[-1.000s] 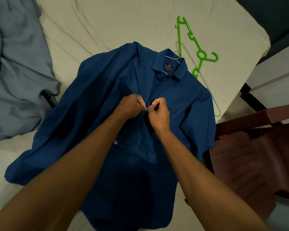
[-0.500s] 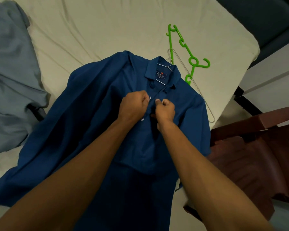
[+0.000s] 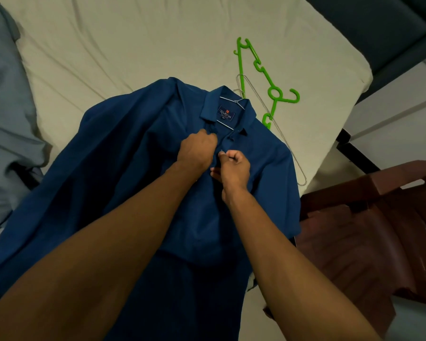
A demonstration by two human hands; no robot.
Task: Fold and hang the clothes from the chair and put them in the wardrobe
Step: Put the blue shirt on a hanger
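One blue shirt [image 3: 138,183] lies spread face-up across the middle of the frame on a cream bed sheet [image 3: 123,45], its collar label showing. Two hangers sit at upper right: a green hanger [image 3: 266,77] and a wire hanger [image 3: 276,124] that passes under the collar. The left hand [image 3: 197,151] grips the placket below the collar; the right hand [image 3: 234,168] pinches the fabric beside it. One brown chair [image 3: 369,230] stands at right.
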